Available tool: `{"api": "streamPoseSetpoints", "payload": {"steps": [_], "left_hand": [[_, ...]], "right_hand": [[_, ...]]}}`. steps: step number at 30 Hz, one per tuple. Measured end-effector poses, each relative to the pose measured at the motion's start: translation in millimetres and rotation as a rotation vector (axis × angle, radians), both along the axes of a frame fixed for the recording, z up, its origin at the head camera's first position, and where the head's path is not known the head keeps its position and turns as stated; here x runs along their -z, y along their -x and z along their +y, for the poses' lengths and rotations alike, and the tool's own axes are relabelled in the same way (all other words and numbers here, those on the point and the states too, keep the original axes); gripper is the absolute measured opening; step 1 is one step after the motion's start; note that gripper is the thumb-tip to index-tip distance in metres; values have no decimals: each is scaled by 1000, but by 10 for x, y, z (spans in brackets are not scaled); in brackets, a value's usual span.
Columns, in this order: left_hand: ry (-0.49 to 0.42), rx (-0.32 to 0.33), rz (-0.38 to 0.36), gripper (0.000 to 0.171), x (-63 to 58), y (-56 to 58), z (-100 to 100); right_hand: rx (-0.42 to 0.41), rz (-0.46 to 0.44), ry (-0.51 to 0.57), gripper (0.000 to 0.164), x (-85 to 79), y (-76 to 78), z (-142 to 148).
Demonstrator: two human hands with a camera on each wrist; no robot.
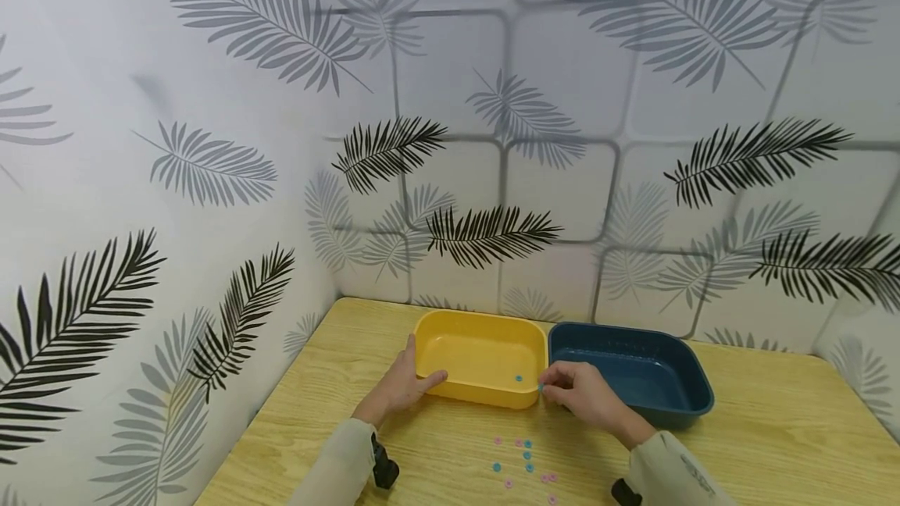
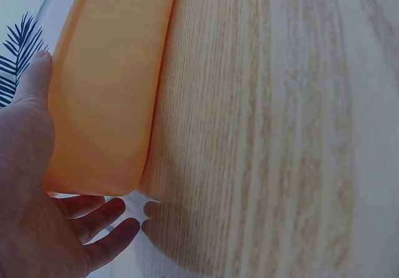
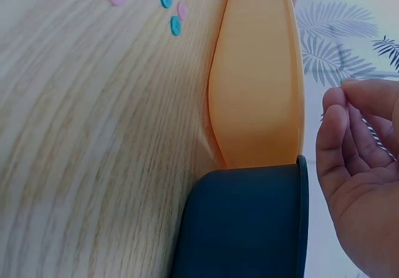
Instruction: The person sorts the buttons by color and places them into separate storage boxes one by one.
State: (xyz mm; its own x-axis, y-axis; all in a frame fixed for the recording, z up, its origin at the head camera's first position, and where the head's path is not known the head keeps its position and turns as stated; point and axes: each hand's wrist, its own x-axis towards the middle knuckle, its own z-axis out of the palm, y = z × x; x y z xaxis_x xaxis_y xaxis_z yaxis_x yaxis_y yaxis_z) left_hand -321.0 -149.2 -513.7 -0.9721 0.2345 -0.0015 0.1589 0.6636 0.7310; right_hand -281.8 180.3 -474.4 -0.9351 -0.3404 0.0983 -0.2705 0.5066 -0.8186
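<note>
At the front right corner of a yellow plastic basin [image 1: 485, 395], my right hand [image 1: 580, 393] pinches a small blue button [image 1: 541, 387] between thumb and fingertips, just above the rim. The right wrist view shows the same right hand [image 3: 361, 159] with its fingertips together; the button is barely visible there. My left hand [image 1: 401, 381] holds the basin's front left corner, thumb over the front rim and fingers along the left end. Inside the basin lies one blue button [image 1: 519, 378]. Several pink buttons [image 1: 509, 483] and blue buttons [image 1: 497, 467] are scattered on the table in front.
A dark blue basin [image 1: 692, 408] stands against the yellow one's right end, partly behind my right forearm. Both rest on a wood-grain table [image 1: 773, 404]. A leaf-patterned wall [image 1: 464, 178] rises behind and to the left.
</note>
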Motion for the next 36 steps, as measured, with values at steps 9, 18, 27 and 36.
{"api": "streamPoseSetpoints", "payload": {"steps": [9,18,27,36], "left_hand": [[9,8,5,108,-4,3,-14],[2,0,-12,107,12,24,-10],[3,0,-14,108,-5,13,-8],[-5,-2,-5,110,25,43,-10]], "right_hand": [[56,-10,11,13,15,74,-53],[113,27,-28,11,13,125,-149],[121,47,-16,10,43,196,-189],[153,41,-32,7,23,258,-214]]}}
